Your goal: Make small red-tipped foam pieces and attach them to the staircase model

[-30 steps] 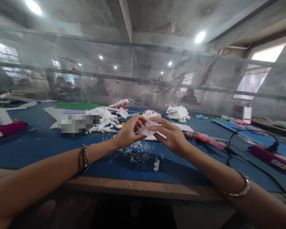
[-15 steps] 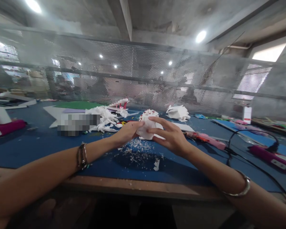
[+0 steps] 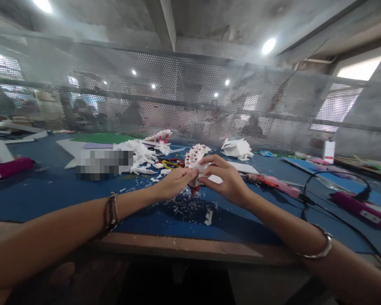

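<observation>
Many white shavings [image 3: 179, 206] nearest, scattered on blue surface [image 3: 136, 221]; could cling to piece if lowered there. Left grip [image 3: 173, 185] closed on white red-dotted piece [image 3: 196, 155], thumb showing, other fingers mostly hidden. Right grip [image 3: 229, 181] grasping same piece from its right, fingers curved. Piece held above surface, between both; looks thin, may crease or tear if pressed unevenly. Farther right: pink tool [image 3: 282, 188], black cable [image 3: 308, 202]; sweeping forearm [image 3: 282, 220] could snag cable. Beyond: crumpled white heap [image 3: 138, 157]; dropped bits could get lost there.

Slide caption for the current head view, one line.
Left hand and right hand hold a white piece over a blue tabletop strewn with white scraps.
</observation>
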A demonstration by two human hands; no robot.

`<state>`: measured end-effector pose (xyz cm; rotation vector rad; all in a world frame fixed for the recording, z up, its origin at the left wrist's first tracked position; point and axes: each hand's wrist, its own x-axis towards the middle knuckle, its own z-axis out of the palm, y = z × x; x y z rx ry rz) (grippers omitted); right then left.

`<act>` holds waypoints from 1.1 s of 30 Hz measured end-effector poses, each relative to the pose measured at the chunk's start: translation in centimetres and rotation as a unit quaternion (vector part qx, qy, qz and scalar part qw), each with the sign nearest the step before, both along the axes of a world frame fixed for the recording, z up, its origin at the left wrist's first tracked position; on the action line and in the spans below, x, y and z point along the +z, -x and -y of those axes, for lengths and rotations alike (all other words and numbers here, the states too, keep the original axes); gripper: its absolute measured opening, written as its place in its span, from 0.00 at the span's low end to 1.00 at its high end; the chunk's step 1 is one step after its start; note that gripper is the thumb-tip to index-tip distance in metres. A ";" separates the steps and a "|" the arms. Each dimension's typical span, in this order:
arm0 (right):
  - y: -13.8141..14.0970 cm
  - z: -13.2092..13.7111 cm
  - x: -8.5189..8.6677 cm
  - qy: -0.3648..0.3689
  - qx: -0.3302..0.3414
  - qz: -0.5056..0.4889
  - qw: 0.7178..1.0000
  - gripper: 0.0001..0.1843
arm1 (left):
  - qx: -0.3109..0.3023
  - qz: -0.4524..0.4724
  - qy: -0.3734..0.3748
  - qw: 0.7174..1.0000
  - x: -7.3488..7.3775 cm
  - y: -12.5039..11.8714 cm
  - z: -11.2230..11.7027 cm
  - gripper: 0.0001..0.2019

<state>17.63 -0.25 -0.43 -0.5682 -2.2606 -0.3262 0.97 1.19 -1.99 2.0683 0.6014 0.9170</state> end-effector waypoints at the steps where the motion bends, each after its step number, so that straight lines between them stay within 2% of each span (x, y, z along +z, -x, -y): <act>1: 0.1 0.0 0.0 -0.002 0.000 -0.003 1.000 0.07 | -0.003 -0.007 -0.006 1.000 0.0 0.0 0.1 0.21; 7: 0.2 0.1 0.2 0.020 -0.004 -0.043 0.999 0.07 | 0.001 -0.006 -0.034 0.999 -0.1 0.0 0.4 0.13; 15: 0.2 0.1 0.1 0.006 -0.022 -0.052 0.998 0.07 | 0.033 -0.004 -0.016 0.999 -0.1 0.0 -0.3 0.14; 21: 0.2 0.3 0.4 -0.001 -0.024 -0.042 0.999 0.06 | 0.031 0.018 0.007 0.999 0.2 0.2 -0.3 0.13; 24: 0.3 0.6 0.5 0.035 -0.013 -0.049 0.998 0.06 | 0.027 0.008 -0.001 1.000 0.4 0.3 -0.2 0.16; 30: 0.4 0.8 0.4 0.195 0.011 -0.094 0.976 0.03 | 0.059 0.013 -0.067 0.996 0.4 0.5 -0.7 0.15; 33: 0.4 0.6 0.3 0.182 0.005 -0.097 0.979 0.01 | 0.065 0.008 -0.064 0.996 0.4 0.5 -0.7 0.15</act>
